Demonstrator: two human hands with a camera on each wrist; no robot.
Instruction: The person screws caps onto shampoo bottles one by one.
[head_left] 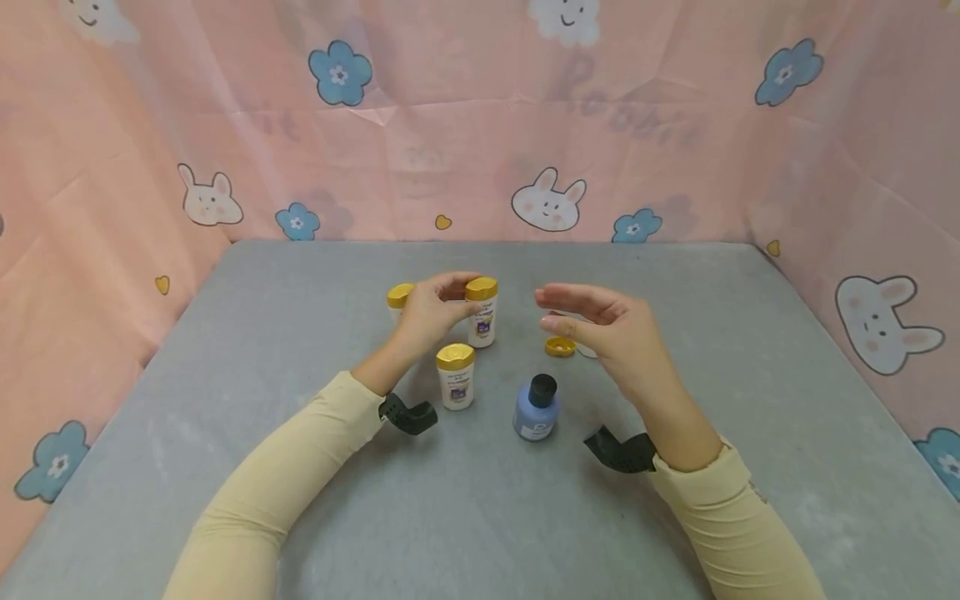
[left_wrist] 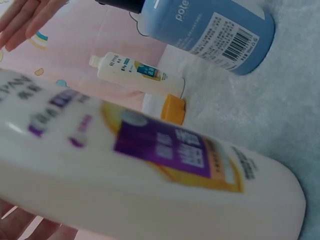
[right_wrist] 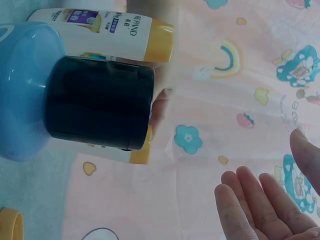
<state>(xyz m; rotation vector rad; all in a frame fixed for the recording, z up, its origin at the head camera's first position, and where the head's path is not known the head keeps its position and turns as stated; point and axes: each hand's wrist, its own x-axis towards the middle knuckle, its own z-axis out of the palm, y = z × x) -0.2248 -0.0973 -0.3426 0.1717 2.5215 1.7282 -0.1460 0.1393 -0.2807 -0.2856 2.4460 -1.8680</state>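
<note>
My left hand (head_left: 431,317) holds a white bottle with a gold cap (head_left: 483,321), thumb at its near side and fingers behind; the bottle stands upright. Nearer stands a similar white bottle (head_left: 456,385), which fills much of the left wrist view (left_wrist: 150,165). Another gold-capped bottle (head_left: 400,297) is partly hidden behind the left hand. My right hand (head_left: 607,325) hovers with extended fingers and thumb apart, holding nothing. Below it, a loose gold cap (head_left: 559,347) lies beside an uncapped white bottle (left_wrist: 137,74), mostly hidden by the hand in the head view.
A blue bottle with a black cap (head_left: 537,408) stands between the forearms, in front of the loose cap. Black wrist mounts (head_left: 408,414) jut inward from both sleeves. The grey tabletop (head_left: 337,517) is bordered by a pink patterned curtain (head_left: 450,125) at the back and sides.
</note>
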